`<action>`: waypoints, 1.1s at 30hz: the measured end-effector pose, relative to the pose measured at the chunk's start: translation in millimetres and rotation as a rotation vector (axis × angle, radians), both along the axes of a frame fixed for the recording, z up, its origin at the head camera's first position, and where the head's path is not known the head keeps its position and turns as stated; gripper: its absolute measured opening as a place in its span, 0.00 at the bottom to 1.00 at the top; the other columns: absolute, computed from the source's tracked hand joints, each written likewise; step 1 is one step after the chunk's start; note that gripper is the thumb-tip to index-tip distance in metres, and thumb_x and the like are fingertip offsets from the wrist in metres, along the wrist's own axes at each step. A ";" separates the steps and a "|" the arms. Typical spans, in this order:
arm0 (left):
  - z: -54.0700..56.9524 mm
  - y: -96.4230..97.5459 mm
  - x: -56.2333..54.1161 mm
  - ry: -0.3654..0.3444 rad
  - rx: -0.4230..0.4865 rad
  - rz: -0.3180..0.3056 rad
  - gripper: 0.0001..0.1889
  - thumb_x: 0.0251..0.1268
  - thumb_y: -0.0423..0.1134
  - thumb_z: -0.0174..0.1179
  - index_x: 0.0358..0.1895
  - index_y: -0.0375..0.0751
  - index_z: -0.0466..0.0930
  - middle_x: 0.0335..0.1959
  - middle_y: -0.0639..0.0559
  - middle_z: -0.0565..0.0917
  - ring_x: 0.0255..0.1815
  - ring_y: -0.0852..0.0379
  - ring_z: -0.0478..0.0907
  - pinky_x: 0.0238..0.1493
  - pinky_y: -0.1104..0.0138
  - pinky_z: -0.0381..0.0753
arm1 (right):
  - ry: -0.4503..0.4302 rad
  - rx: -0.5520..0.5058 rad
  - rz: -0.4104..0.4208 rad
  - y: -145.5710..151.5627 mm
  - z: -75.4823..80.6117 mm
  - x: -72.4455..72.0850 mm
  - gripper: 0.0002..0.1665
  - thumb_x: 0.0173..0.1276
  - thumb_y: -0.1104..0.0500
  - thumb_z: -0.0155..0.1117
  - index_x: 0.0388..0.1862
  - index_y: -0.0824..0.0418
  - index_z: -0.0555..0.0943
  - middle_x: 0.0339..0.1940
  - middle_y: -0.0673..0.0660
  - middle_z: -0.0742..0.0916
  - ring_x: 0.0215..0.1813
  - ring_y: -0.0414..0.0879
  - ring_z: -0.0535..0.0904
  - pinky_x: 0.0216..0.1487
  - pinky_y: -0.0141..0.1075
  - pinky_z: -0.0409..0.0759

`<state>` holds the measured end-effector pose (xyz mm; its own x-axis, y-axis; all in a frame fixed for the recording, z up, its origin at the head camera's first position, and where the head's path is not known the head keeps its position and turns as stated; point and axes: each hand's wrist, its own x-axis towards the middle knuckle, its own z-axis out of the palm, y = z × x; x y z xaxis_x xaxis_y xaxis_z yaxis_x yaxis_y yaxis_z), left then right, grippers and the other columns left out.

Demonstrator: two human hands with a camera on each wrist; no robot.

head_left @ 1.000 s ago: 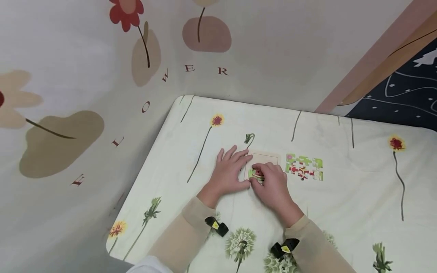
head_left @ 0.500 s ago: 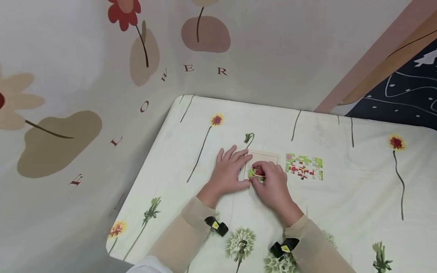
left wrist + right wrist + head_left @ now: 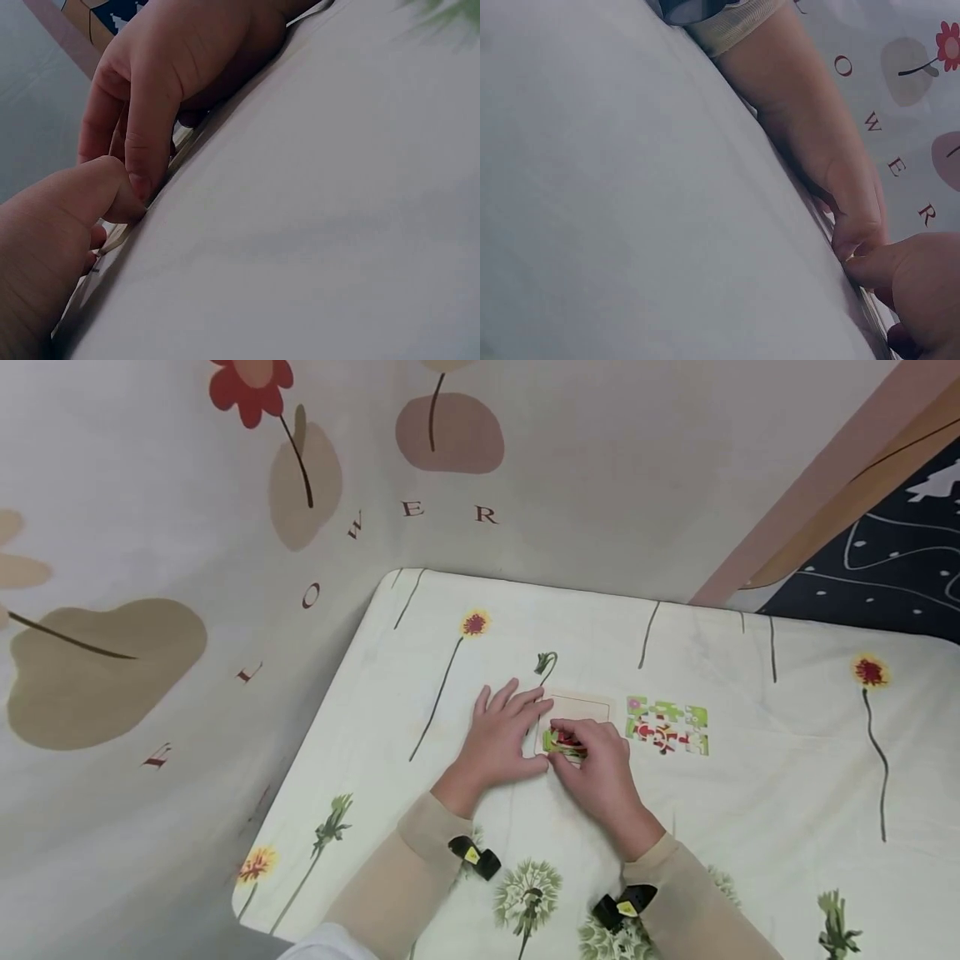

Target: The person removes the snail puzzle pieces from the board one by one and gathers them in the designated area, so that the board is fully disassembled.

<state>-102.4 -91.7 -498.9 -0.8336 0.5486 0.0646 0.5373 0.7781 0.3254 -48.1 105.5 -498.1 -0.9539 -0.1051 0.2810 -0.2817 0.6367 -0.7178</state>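
A pale jigsaw tray (image 3: pixel 581 703) lies flat on the cloth. My left hand (image 3: pixel 495 735) rests along its left side with fingers spread, fingertips over the edge and thumb at the near left corner. Bent over the tray's lower part is my right hand (image 3: pixel 600 768), thumb and index finger curled at a green and red jigsaw piece (image 3: pixel 557 742); the hand covers much of the picture there. In the left wrist view the right thumb (image 3: pixel 146 161) comes down right beside the left thumb (image 3: pixel 120 195). The right wrist view shows both thumbs close together at the tray edge.
Just right of the tray, several green, red and white jigsaw pieces (image 3: pixel 697 718) lie grouped in a rough rectangle. The flower-printed cloth (image 3: pixel 787 777) covers the table, and a printed curtain-like wall (image 3: pixel 600 527) rises behind it.
Both hands stay almost in place. The right fingers have shifted very slightly over the tray, with a little more green showing at the piece. The head view has turned slightly.
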 end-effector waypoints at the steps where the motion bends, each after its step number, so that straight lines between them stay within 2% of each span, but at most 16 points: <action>1: -0.7 1.6 -0.2 0.002 0.005 0.001 0.42 0.61 0.62 0.61 0.80 0.56 0.71 0.83 0.57 0.65 0.87 0.42 0.50 0.80 0.35 0.43 | 0.000 0.005 -0.002 1.5 -0.9 0.3 0.27 0.59 0.64 0.85 0.59 0.56 0.89 0.48 0.54 0.91 0.47 0.55 0.78 0.49 0.56 0.68; 6: -0.9 2.0 0.1 -0.001 0.020 0.010 0.42 0.59 0.61 0.61 0.80 0.55 0.72 0.83 0.57 0.66 0.87 0.42 0.50 0.80 0.35 0.42 | 0.024 -0.011 0.009 3.3 -2.3 1.1 0.26 0.62 0.62 0.82 0.60 0.59 0.89 0.51 0.55 0.91 0.49 0.55 0.79 0.49 0.54 0.69; 12: 1.1 2.3 -0.4 -0.021 0.004 0.002 0.42 0.61 0.61 0.61 0.81 0.56 0.70 0.84 0.57 0.64 0.87 0.42 0.48 0.80 0.35 0.41 | 0.085 -0.046 0.025 7.1 -3.5 2.3 0.28 0.59 0.65 0.84 0.59 0.63 0.90 0.49 0.57 0.91 0.47 0.56 0.80 0.52 0.54 0.74; 18: 1.0 2.2 -0.5 -0.019 -0.011 0.002 0.42 0.60 0.60 0.60 0.81 0.56 0.70 0.84 0.57 0.64 0.87 0.42 0.49 0.80 0.35 0.42 | 0.105 -0.022 0.025 9.5 -3.1 3.1 0.30 0.57 0.64 0.86 0.61 0.63 0.89 0.50 0.59 0.90 0.49 0.57 0.80 0.50 0.55 0.73; 22: 1.4 1.9 -0.6 -0.024 0.003 -0.003 0.42 0.59 0.59 0.60 0.81 0.56 0.70 0.84 0.56 0.65 0.87 0.42 0.49 0.80 0.35 0.42 | 0.130 -0.034 0.015 14.4 -3.2 4.8 0.31 0.57 0.65 0.86 0.62 0.63 0.89 0.51 0.59 0.91 0.49 0.58 0.80 0.48 0.53 0.71; 25: 2.2 1.8 -0.8 -0.023 0.016 -0.004 0.42 0.58 0.58 0.60 0.81 0.55 0.70 0.83 0.56 0.65 0.87 0.42 0.49 0.80 0.35 0.42 | 0.134 -0.059 0.008 21.3 -2.9 6.4 0.32 0.57 0.67 0.85 0.62 0.64 0.88 0.51 0.59 0.91 0.50 0.57 0.81 0.51 0.53 0.73; 28: 1.5 2.3 -1.1 -0.021 0.013 -0.002 0.42 0.58 0.58 0.60 0.81 0.56 0.70 0.83 0.56 0.65 0.87 0.42 0.49 0.80 0.35 0.42 | 0.113 -0.091 -0.004 29.6 -0.9 9.0 0.32 0.57 0.68 0.85 0.63 0.65 0.88 0.52 0.58 0.92 0.52 0.55 0.83 0.54 0.47 0.77; 31: 0.3 2.6 -1.3 -0.021 0.005 -0.001 0.43 0.58 0.58 0.60 0.81 0.56 0.70 0.83 0.57 0.65 0.87 0.42 0.49 0.80 0.35 0.41 | 0.078 -0.113 -0.023 37.6 1.3 12.3 0.33 0.58 0.68 0.85 0.64 0.64 0.87 0.53 0.57 0.92 0.50 0.52 0.84 0.50 0.35 0.77; 33: -0.2 2.7 -1.2 -0.028 0.004 0.003 0.43 0.58 0.58 0.60 0.81 0.56 0.70 0.84 0.57 0.65 0.87 0.43 0.48 0.80 0.36 0.41 | 0.068 -0.108 -0.031 42.6 1.2 14.4 0.33 0.58 0.67 0.85 0.64 0.64 0.87 0.52 0.56 0.92 0.48 0.50 0.83 0.47 0.31 0.75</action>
